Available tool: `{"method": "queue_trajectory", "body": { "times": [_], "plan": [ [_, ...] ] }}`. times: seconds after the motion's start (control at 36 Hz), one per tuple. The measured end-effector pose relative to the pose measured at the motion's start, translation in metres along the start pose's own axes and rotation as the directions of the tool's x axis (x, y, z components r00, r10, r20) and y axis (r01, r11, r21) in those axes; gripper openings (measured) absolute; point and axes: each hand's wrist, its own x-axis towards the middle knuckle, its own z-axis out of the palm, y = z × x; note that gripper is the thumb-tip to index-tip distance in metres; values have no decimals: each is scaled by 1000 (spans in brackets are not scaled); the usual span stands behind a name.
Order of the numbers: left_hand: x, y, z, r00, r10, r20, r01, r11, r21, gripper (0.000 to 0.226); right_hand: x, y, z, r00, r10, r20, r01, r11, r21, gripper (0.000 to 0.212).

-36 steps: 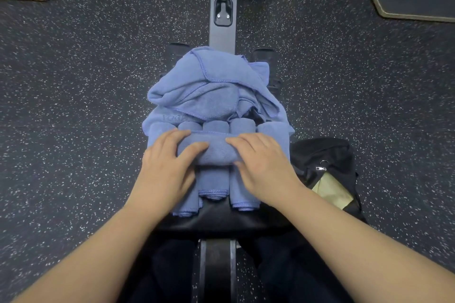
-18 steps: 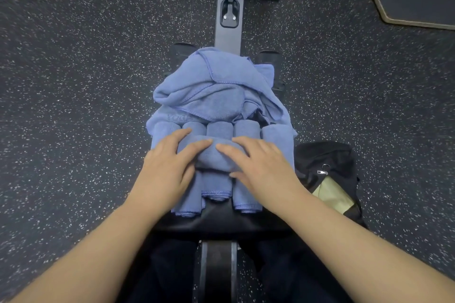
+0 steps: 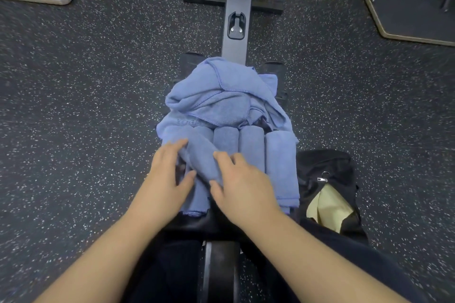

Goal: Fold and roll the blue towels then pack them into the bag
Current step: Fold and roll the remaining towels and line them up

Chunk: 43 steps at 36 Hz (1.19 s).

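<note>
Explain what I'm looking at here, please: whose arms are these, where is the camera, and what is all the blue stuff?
There is no robot. A person wears a camera on the head, looking down at their own bare arms. They sit on a black padded bench on a speckled gym floor. On the bench lie rolled blue towels side by side, with a loose pile of unfolded towels behind them. The left hand and right hand hold one rolled towel between them, lying slantwise over the row. A black bag sits open on the floor to the right.
</note>
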Motion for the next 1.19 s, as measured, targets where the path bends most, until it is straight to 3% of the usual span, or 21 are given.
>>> {"method": "queue_trajectory", "body": {
  "times": [0.08,0.22,0.33,0.5,0.64,0.89,1.06,1.19],
  "plan": [
    [1,0,-1,1000,-14,23,14,999,-37,61,0,-10,3,993,112,39,-116,985,125,42],
    [1,1,-9,994,-3,109,9,999,-47,59,1,-28,11,941,313,124,-337,872,354,38],
    [5,-4,-14,993,-76,87,84,992,-91,51,2,-38,16,938,328,115,-347,855,386,41],
    [7,-6,-11,977,-148,154,189,934,-302,49,2,-41,19,933,328,148,-358,796,488,50],
    [7,3,-12,982,-134,132,172,922,-348,53,-5,-46,19,944,287,165,-329,755,567,62],
    [12,12,-17,979,-177,100,203,878,-434,53,-2,-53,18,968,229,101,-246,798,551,69],
    [25,11,-22,971,-216,102,239,885,-400,53,7,-58,23,975,179,129,-220,786,578,71],
    [30,-9,-23,981,-182,66,192,960,-202,44,8,-59,25,980,131,149,-193,802,565,67]
  ]
}}
